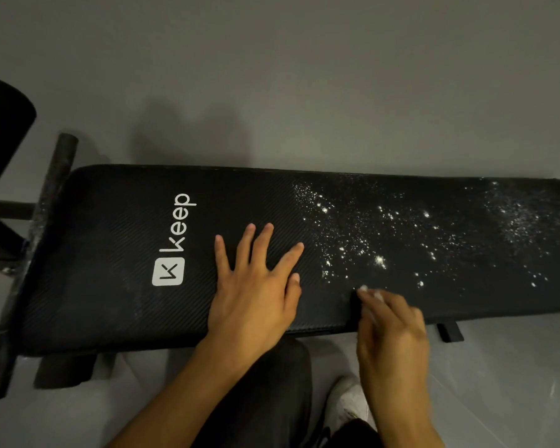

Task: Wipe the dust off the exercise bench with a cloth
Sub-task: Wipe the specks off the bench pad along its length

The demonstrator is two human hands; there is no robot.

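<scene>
The black exercise bench spans the grey floor, and white dust speckles its right half. The left hand lies flat with fingers spread, bracing the pad. Long overlapping strokes toward 1 edge would clear the dust best. The right hand is blurred at the front edge, and I cannot tell whether it grasps a cloth. The bench's right end is cut off.
</scene>
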